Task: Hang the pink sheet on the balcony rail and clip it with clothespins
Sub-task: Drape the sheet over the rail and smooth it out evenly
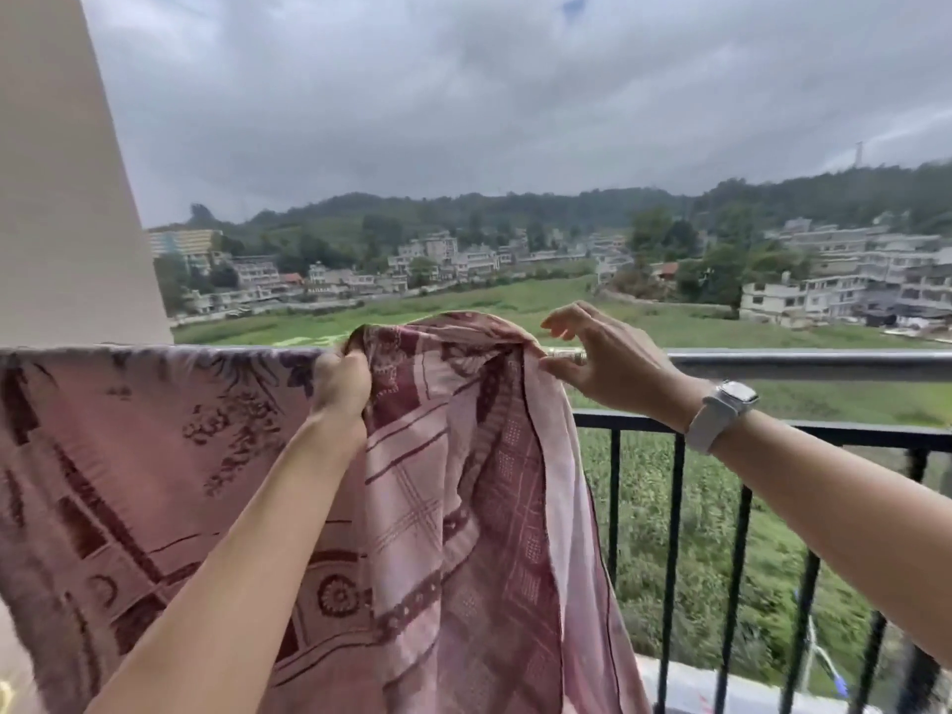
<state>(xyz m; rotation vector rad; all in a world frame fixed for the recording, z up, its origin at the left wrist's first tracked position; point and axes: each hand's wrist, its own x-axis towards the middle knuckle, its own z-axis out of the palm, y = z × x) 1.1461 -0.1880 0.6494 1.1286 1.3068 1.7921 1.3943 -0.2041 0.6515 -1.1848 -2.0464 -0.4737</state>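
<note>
A pink sheet [154,456] with a dark maroon pattern is draped over the balcony rail [803,364], covering the rail from the left edge of the view to about its middle and hanging down on the near side. Toward its right end the cloth is bunched into a raised hump above the rail, and a long fold falls from there toward the lower middle of the view. The left hand [340,381] is closed around a gathered handful of the sheet just left of the hump, at rail height, with the fingers curled into the fabric. The right hand [597,353] is held at the right edge of the hump, directly over the rail; its thumb and one finger are pinched on the pale border of the sheet, while the other fingers are spread and lifted clear of the cloth. A small pale object is seen at the rail beside these fingers, but what it is cannot be told. A light-coloured watch [721,412] is worn on the right wrist. To the right of the sheet the grey rail is left bare, with black upright bars [675,507] below it. A cream pillar [62,172] is seen at the far left, and green fields, buildings, wooded hills and a grey sky lie beyond.
</note>
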